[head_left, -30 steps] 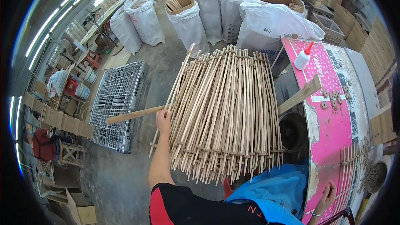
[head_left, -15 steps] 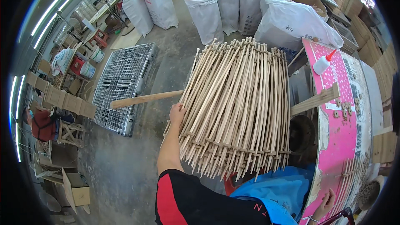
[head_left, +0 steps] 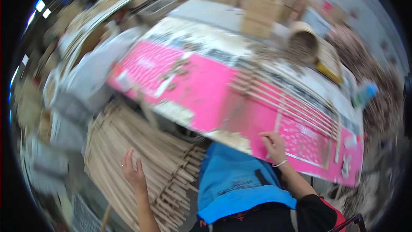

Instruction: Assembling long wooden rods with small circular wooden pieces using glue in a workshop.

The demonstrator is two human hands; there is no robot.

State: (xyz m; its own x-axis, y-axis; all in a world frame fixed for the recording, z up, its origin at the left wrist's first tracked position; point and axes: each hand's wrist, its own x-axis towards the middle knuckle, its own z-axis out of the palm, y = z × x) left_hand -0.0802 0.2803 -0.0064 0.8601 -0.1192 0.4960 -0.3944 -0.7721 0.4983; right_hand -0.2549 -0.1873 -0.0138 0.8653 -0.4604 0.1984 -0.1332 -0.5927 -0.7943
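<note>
The wooden sticks [head_left: 128,133] piled beside the pink counter [head_left: 210,90] look light and stiff (I'd grip mid-length). Above them hangs the left hand [head_left: 134,172], fingers parted, empty; the right hand [head_left: 274,147] curls, its hold too blurred to tell.

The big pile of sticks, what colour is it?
The sticks are light brown, best seen in the head view.
</note>
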